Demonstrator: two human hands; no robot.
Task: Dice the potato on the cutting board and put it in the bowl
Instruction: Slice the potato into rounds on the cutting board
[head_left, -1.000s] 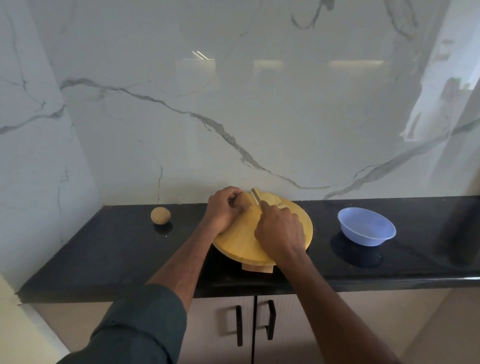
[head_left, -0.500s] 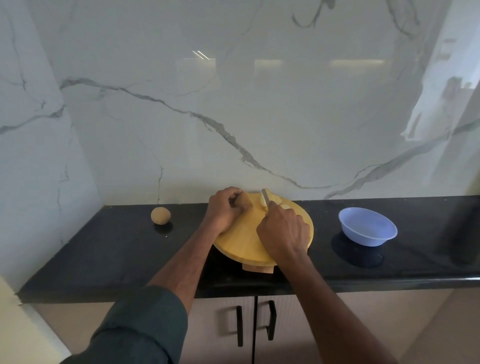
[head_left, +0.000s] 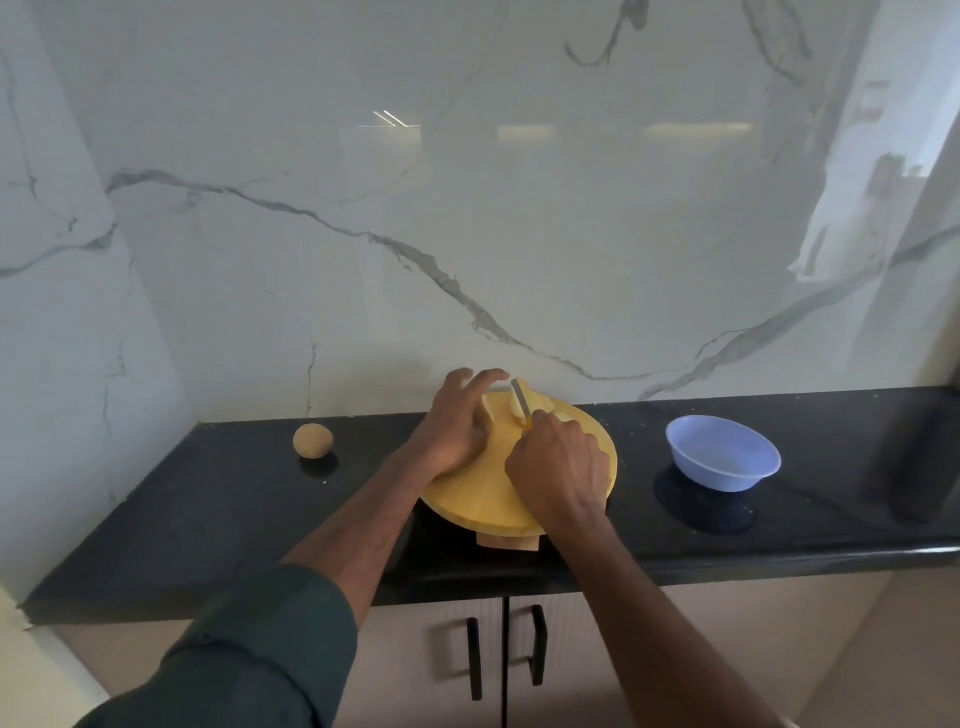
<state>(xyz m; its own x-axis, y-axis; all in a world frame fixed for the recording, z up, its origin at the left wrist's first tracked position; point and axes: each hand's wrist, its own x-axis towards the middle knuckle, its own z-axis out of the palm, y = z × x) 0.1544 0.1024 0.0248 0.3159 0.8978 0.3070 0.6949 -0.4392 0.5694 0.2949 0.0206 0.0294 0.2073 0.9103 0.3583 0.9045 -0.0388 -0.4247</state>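
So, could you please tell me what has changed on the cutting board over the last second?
The left hand has uncurled: it gripped a potato piece, and now its fingers are spread, resting over the piece. The right hand keeps its grip on the knife, whose blade has shifted slightly right among the cut pieces. The cutting board, whole potato and empty bowl stayed put.

A glossy white marble wall (head_left: 467, 234) rises behind a black countertop (head_left: 208, 499) over beige cabinet doors (head_left: 597, 665).
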